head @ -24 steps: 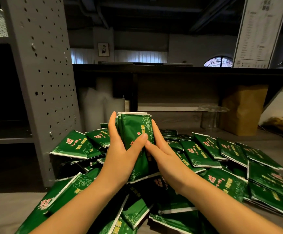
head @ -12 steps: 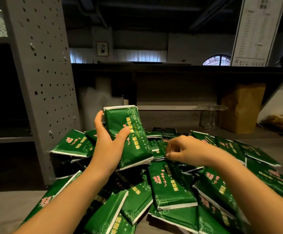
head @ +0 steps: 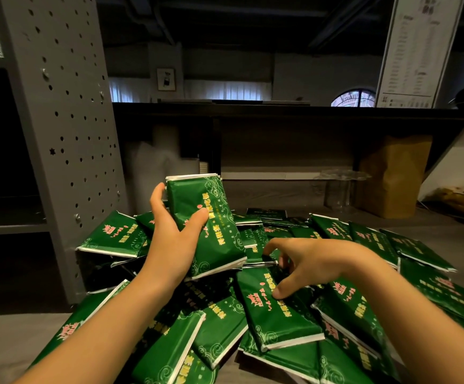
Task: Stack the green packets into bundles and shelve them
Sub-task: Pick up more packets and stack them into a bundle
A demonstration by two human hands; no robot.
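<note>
Left hand [head: 172, 245] first: it is clamped on a bundle of green packets [head: 214, 245], thumb across the printed front and fingers curled round the back, holding it upright and tilted a little above the heap. Spread across the grey bench [head: 9, 345] in front of me is that heap of loose green packets [head: 364, 309], lying flat and slanted over one another from my left forearm out past my right. At the heap's left edge stands a grey perforated shelf upright [head: 59, 120], with one packet [head: 111, 236] leaning just beside it. Farther back under a dark shelf sit a brown paper bag [head: 391, 176] and, beside it, some clear plastic cups [head: 339, 189]. My right hand [head: 316, 261] hovers low over the middle of the heap with fingers and thumb spread apart and bent like a claw; it grips nothing. The thumb tip touches the face of one flat packet [head: 275, 309] near its upper end, while the fingers reach down past that end, and I cannot tell whether their tips touch anything.
</note>
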